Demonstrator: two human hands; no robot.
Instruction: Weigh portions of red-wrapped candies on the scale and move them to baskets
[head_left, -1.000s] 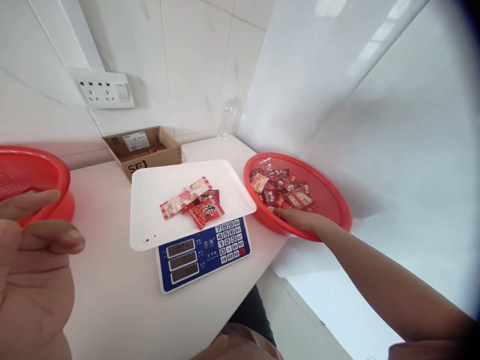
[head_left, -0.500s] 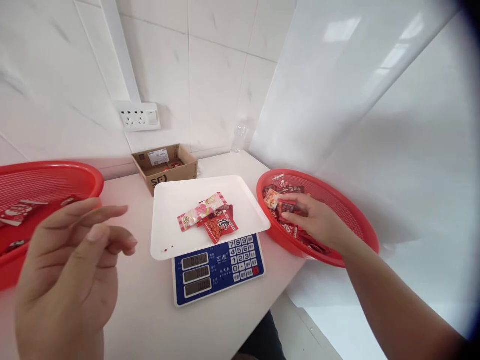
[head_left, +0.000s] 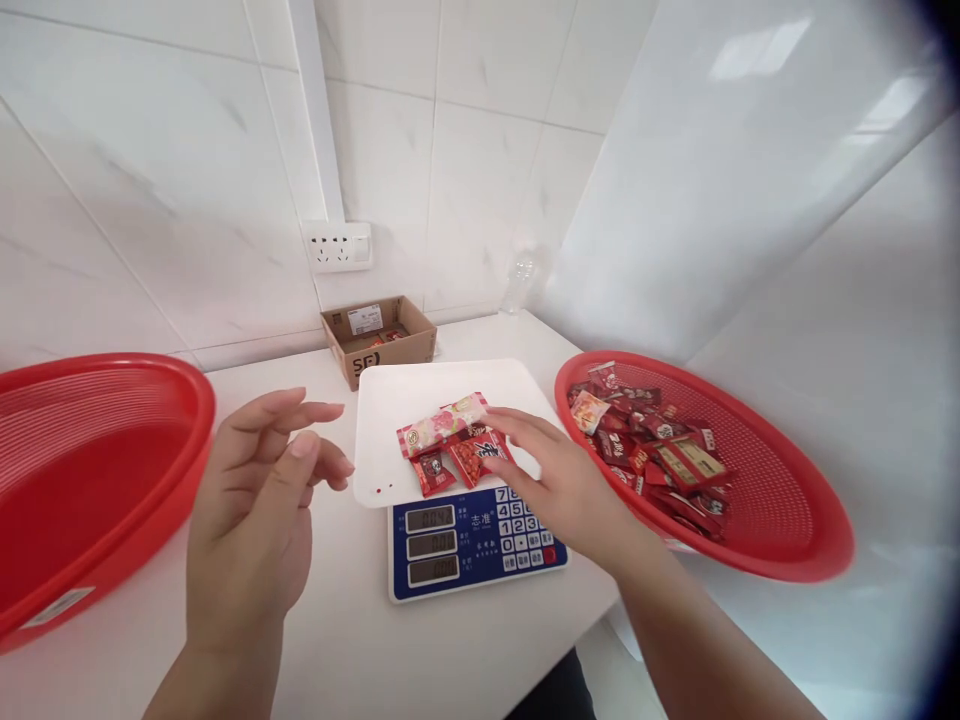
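Observation:
A blue-faced scale point(head_left: 472, 540) with a white weighing tray point(head_left: 390, 410) stands in the middle of the counter. Several snack packets point(head_left: 450, 445) lie on the tray, among them a long pink one point(head_left: 441, 425). My right hand point(head_left: 559, 485) reaches over the tray's right part, fingers stretched out and touching the red packets, holding nothing. My left hand point(head_left: 259, 510) hovers left of the scale, palm up, fingers loosely curled and apart, with nothing in it.
A red mesh basket point(head_left: 780, 520) at the right holds several red snack packets point(head_left: 652, 440). Another red basket point(head_left: 97, 470) stands at the left. A small cardboard box point(head_left: 379, 340) sits behind the scale by the tiled wall, under a socket strip point(head_left: 339, 246).
My right hand left the right basket and came over the scale tray, where one more small red packet now lies. My left hand shifted right and rose. The view panned left.

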